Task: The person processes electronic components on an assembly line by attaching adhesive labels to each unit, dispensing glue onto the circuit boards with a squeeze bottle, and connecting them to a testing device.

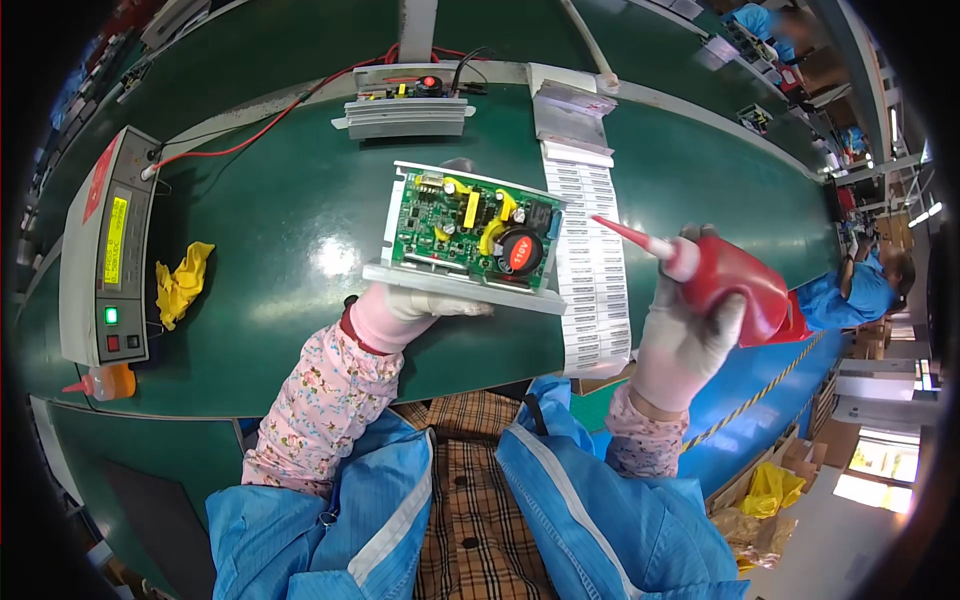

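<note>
My gloved left hand [425, 303] grips a green circuit board [475, 228] in a silver metal frame from below, tilting its parts toward me. Yellow components and a round black part with a red 110V label stand on the board. In my gloved right hand [690, 335] is a red squeeze bottle [735, 285], its pointed nozzle aimed left toward the board's right edge. A gap separates the nozzle tip from the board. Some of my left fingers are hidden behind the metal frame.
A grey tester [110, 250] with a lit yellow display stands left, beside a yellow crumpled cloth [183, 285] and an orange bottle [110, 382]. Behind the board are a finned heat-sink unit [410, 118] and a label sheet [595, 270]. A person in blue [855, 285] sits far right.
</note>
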{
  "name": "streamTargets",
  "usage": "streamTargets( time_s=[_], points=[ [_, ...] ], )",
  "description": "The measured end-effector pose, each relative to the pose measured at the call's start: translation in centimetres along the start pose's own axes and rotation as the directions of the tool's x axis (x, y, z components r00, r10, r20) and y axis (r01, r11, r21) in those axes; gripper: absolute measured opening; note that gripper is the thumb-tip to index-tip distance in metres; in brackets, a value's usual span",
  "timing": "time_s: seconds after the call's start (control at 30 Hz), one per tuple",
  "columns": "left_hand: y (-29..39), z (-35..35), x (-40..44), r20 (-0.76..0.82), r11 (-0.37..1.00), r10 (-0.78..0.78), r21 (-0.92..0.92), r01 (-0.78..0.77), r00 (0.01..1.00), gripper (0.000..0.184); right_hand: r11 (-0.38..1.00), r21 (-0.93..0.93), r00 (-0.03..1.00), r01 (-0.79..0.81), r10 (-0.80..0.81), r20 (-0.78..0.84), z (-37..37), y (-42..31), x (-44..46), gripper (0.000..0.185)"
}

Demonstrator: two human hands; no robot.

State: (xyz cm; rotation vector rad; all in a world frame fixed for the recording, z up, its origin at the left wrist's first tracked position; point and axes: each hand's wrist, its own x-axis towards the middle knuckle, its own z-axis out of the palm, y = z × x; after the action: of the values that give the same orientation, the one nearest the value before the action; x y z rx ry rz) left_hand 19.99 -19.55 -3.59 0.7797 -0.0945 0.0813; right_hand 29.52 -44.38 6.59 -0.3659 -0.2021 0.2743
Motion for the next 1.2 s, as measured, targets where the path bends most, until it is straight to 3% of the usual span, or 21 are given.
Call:
streamTargets(
  time_s=[0.07,0.1,0.23,0.27,0.4,0.43,0.57,0.77,0.9,1.2],
  points=[
    [-0.2,-0.5,-0.5,-0.059,0.989,-0.12,0.075,0.124,0.991,0.081,0.854,-0.487,0.983,0.184,-0.153,0.103,-0.5,0.6,-0.1,0.072],
    [-0.4,-0.5,-0.5,-0.055,0.989,-0.126,0.074,0.13,0.991,0.081,0.852,-0.489,0.983,0.186,-0.158,0.099,-0.8,0.7,-0.1,0.072],
    [-1.2,-0.8,-0.1,-0.027,0.985,0.025,0.174,-0.02,0.999,0.088,0.636,-0.668,0.922,0.387,-0.265,0.282,-2.7,1.3,0.2,0.07],
    [-1.2,-0.6,0.2,-0.027,0.984,0.023,0.175,-0.018,0.999,0.088,0.636,-0.668,0.922,0.387,-0.267,0.281,-3.0,1.5,0.4,0.07],
    [-0.7,1.1,2.5,0.168,0.942,0.329,0.014,-0.336,0.929,0.071,0.619,-0.649,0.895,0.442,-0.256,0.366,-3.7,2.0,1.2,0.069],
    [-0.7,1.0,2.4,0.17,0.942,0.328,0.015,-0.335,0.929,0.071,0.619,-0.648,0.894,0.444,-0.258,0.366,-3.7,2.0,1.1,0.069],
    [-1.4,-0.2,0.6,0.031,0.981,0.055,-0.188,-0.049,0.998,0.07,0.527,-0.696,0.873,0.488,-0.281,0.399,-3.3,1.4,0.8,0.07],
    [-1.3,-0.1,0.2,-0.009,0.976,-0.023,-0.217,0.02,1.0,0.065,0.503,-0.699,0.861,0.508,-0.304,0.407,-2.4,2.0,0.2,0.07],
    [-1.6,-0.1,0.1,-0.052,0.898,-0.139,-0.428,0.104,0.989,0.06,0.44,-0.685,0.814,0.58,-0.316,0.487,-1.3,2.9,0.0,0.075],
    [-0.8,0.8,0.9,0.041,0.824,-0.1,-0.556,0.106,0.994,0.056,0.388,-0.684,0.786,0.617,-0.259,0.562,-1.7,3.0,-0.1,0.074]
  ],
)
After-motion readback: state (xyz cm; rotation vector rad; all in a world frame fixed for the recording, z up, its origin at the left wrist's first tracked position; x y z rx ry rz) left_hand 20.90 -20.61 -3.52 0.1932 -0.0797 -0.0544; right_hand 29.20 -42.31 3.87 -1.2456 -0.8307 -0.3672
